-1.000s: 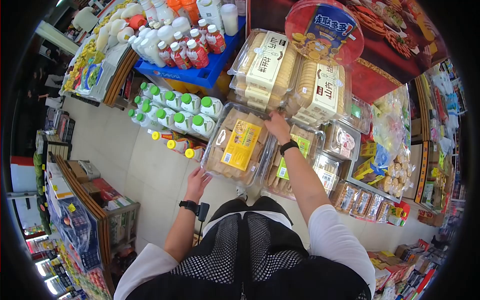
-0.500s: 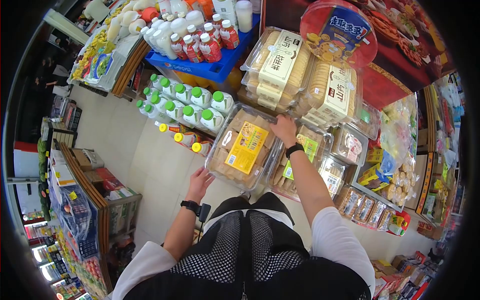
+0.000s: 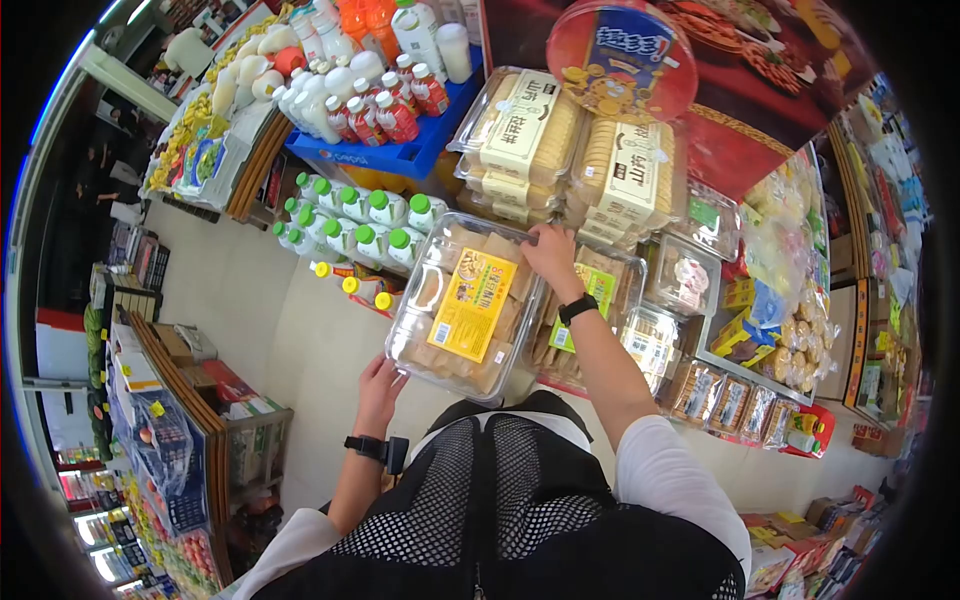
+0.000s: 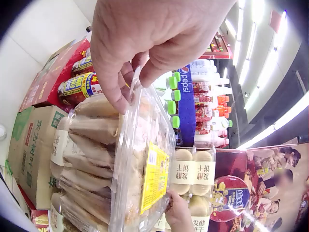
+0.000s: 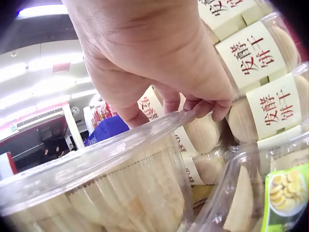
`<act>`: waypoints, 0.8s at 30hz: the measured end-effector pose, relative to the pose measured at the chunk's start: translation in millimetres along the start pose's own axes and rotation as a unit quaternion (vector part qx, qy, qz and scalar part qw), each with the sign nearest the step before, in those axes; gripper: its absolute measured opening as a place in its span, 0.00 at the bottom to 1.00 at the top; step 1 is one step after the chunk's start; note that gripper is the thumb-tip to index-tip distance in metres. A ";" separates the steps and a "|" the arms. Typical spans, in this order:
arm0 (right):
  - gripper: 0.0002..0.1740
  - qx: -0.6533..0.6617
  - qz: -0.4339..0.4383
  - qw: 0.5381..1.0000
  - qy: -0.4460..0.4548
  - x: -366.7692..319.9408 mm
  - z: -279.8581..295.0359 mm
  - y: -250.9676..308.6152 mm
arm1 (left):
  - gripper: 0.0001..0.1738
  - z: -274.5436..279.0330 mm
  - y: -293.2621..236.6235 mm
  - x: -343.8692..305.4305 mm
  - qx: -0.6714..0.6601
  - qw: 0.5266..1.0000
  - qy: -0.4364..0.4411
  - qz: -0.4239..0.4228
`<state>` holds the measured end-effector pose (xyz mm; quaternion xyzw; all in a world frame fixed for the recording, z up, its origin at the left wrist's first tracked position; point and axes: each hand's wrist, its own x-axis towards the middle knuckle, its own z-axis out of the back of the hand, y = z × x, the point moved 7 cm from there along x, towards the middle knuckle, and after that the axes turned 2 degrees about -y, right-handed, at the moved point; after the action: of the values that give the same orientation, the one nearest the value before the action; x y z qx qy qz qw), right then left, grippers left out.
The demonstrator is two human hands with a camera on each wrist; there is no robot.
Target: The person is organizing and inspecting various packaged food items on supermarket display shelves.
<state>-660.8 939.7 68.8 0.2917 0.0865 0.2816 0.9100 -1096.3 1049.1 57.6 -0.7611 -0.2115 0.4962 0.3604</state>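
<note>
A clear plastic box (image 3: 420, 325) of brown paper-wrapped pieces, with a yellow label (image 3: 472, 305), lies between my hands. At its near left corner, my left hand (image 3: 380, 392) pinches the rim between thumb and fingers, as the left wrist view shows. My right hand (image 3: 552, 255) grips the far right corner, fingers curled over the lid's edge (image 5: 116, 145). Just right of it sits a similar box with a green label (image 3: 597, 292), partly under my right forearm. Stacked boxes of round biscuits (image 3: 535, 130) with cream paper bands stand behind my right hand.
Green-capped bottles (image 3: 385, 207) stand to the left, with yellow-capped bottles (image 3: 365, 288) nearer. Behind them is a blue Pepsi tray (image 3: 365, 155) of drinks. A round cookie tub (image 3: 620, 60) tops the biscuit stack. Smaller packs (image 3: 730, 400) line the right side.
The yellow-labelled box has shifted toward my body and a little left, away from the biscuit stack. My left hand has closed on its near corner; my right hand stays at the far corner.
</note>
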 end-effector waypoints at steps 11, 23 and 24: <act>0.20 0.289 -0.061 0.951 -0.092 -34.0 118.2 -82.5 | 0.11 -95.4 -31.5 -18.8 -0.008 0.992 0.123 -0.027; 0.19 0.337 -0.130 0.905 -0.227 -45.4 147.4 -193.4 | 0.10 -145.3 45.2 -27.5 0.145 0.938 0.282 0.144; 0.18 0.299 -0.105 0.916 -0.246 -44.7 150.6 -193.9 | 0.10 -149.8 49.6 -27.8 0.163 0.924 0.302 0.166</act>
<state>-559.7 711.8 78.9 0.5992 -0.0296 0.0651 0.7974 -973.7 947.1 73.9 -0.8296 0.1207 0.3229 0.4392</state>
